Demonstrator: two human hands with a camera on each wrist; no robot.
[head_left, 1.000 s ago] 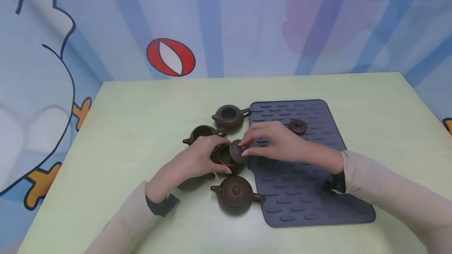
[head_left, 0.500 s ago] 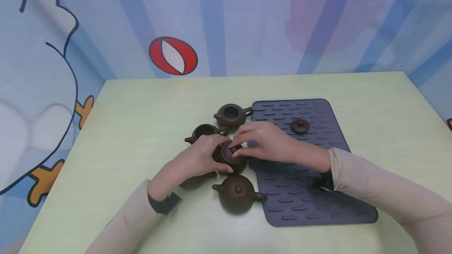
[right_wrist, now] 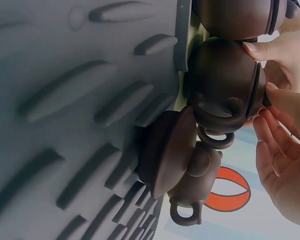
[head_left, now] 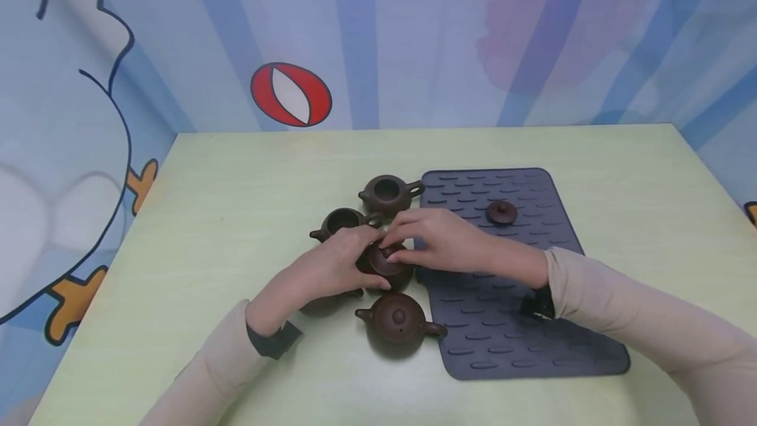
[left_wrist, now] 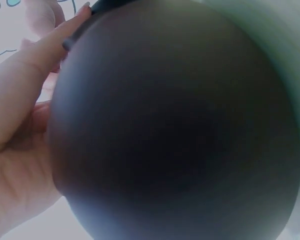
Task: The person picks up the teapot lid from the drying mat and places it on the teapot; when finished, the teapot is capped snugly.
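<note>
My left hand (head_left: pixel 328 265) grips a dark brown teapot (head_left: pixel 397 278) by its sides, thumb at the front. With thumb and fingertips, my right hand (head_left: pixel 443 240) pinches the knob of its lid (head_left: pixel 380 263), which covers the opening. The right wrist view shows this teapot (right_wrist: pixel 217 75) upright with the lid (right_wrist: pixel 256 90) seated or nearly so, my right hand (right_wrist: pixel 285 165) at the knob and my left thumb (right_wrist: pixel 264 50) against the body. Another teapot's round body (left_wrist: pixel 175 125) fills the left wrist view, beside my left hand (left_wrist: pixel 17 130).
Two lidless teapots stand behind, one at the back (head_left: pixel 384 197) and one further left (head_left: pixel 338 219). A lidded teapot (head_left: pixel 395 324) stands in front; another (head_left: pixel 322 307) is partly hidden under my left hand. A loose lid (head_left: pixel 501 213) lies on the grey mat (head_left: pixel 532 347).
My right hand has moved left and brought the lid from a tilted position at the opening's right side down over the opening. My left hand has kept its grip on the teapot.
</note>
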